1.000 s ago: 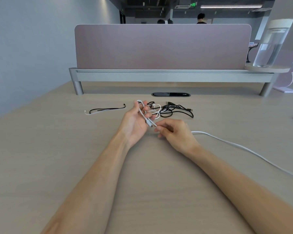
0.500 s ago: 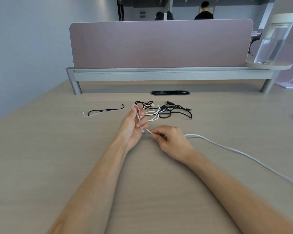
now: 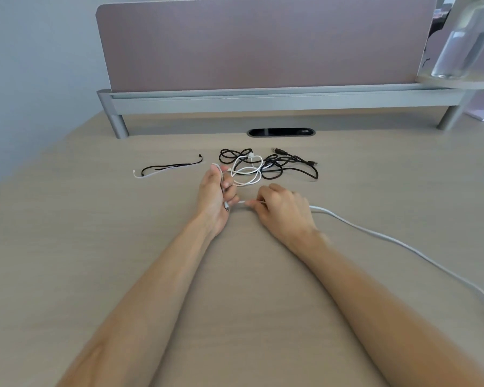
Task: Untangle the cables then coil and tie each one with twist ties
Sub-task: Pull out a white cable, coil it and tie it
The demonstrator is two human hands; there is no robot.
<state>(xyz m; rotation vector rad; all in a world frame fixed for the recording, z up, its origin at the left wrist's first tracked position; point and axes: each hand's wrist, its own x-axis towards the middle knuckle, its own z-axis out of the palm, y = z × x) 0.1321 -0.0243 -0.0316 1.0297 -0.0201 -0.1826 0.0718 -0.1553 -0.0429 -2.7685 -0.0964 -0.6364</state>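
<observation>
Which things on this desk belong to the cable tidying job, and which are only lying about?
Job: white cable, held by the left hand and pinched by the right hand; tangle of black and white cables; twist ties.

Lying about: clear water container; pink divider panel; cable port.

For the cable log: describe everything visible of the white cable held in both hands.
The white cable is smooth, round and plastic-looking. It trails in from the right frame edge, lying on the table, to the right hand, which pinches it. A short span crosses to the left hand, which grips a folded loop; a greyish plug end pokes out below the fingers.
</observation>
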